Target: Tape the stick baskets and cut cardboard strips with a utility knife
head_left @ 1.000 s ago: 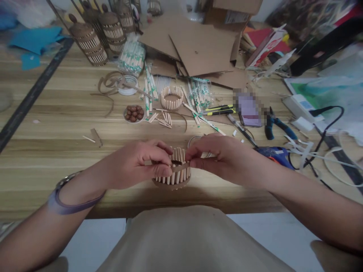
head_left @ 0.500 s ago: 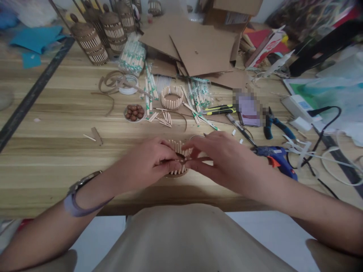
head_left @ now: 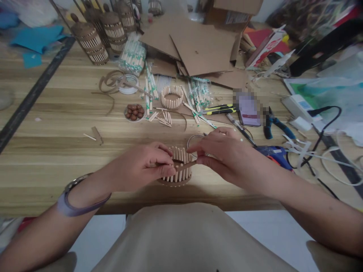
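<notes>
The utility knives (head_left: 221, 109) are yellow and black, the glue gun (head_left: 273, 152) blue and orange

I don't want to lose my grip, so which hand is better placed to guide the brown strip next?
Probably your right hand: it holds the brown strip out from the stick ring, while your left hand pinches its rim.

Showing nothing readable: bearing blurred red marks on the box (head_left: 265, 50), far right; a blurred label (head_left: 233, 17) on the carton (head_left: 214, 16), far side; tiny green marks on the stick pack (head_left: 132, 56), far left; a small label on the adapter (head_left: 301, 105), right.
</notes>
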A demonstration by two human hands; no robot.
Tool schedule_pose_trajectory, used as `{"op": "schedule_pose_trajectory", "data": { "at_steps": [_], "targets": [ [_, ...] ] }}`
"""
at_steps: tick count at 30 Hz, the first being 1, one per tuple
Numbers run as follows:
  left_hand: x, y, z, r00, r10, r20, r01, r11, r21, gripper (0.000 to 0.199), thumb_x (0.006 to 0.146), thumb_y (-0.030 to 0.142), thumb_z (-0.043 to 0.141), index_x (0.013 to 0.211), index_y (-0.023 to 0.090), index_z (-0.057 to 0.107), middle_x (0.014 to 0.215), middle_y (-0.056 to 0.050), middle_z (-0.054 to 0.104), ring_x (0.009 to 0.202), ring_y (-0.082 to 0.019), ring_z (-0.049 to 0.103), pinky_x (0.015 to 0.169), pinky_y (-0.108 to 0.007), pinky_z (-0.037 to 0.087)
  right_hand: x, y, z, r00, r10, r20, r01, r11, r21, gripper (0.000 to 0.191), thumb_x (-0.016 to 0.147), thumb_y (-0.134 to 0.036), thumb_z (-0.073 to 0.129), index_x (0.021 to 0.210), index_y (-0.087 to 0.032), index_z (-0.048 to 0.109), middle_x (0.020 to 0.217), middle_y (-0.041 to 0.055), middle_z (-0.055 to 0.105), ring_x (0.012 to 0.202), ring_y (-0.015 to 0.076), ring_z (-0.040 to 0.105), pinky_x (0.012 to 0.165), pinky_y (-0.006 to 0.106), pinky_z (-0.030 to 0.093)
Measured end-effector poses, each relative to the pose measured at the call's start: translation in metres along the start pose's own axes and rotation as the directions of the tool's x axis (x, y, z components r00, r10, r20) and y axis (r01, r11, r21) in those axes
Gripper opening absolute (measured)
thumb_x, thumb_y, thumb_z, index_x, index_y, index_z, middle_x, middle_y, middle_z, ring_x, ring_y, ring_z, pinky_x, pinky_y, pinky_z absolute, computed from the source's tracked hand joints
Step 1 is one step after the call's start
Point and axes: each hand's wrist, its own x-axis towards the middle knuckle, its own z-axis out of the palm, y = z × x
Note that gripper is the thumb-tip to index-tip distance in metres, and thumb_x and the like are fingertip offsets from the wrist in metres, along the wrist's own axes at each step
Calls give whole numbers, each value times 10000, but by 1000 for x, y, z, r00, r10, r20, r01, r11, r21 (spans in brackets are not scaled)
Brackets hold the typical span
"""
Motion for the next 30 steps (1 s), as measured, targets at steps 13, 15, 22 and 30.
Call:
{"op": "schedule_pose_trajectory", "data": {
  "at_steps": [13,15,22,30],
  "targets": [
    [2,-11,-1,989,130,64,-125,989,-76,289,994,307,560,734,218,650,730,4,657,1061,-212,608,1071,-360,419,0,-1,2,994,-102,40,106,990,-89,291,1018,-170,412,981,-197,700,893,54,663,863,194,582,922,388,309],
    [3,-9,-2,997,67,44,-66,998,-23,210,974,342,587,845,229,707,890,-21,715,1217,-245,555,1042,-363,440,1,-2,4,995,-96,37,100,987,-124,276,1005,-157,426,953,-194,695,875,49,653,838,192,570,911,386,308],
    [17,7,11,1000,8,-1,-8,991,134,276,1007,323,538,842,189,713,928,-38,713,977,-207,637,872,-316,469,6,-5,16,997,-64,51,72,982,-174,190,936,-128,518,844,-178,677,860,63,643,852,217,570,866,387,326],
    [9,0,17,991,-90,-99,100,990,101,358,1004,331,466,718,190,630,968,-43,641,939,-194,595,805,-292,440,1,5,3,973,212,-90,-185,952,245,153,941,-234,612,1057,-197,706,918,41,708,855,182,635,797,324,423]
  ]
}}
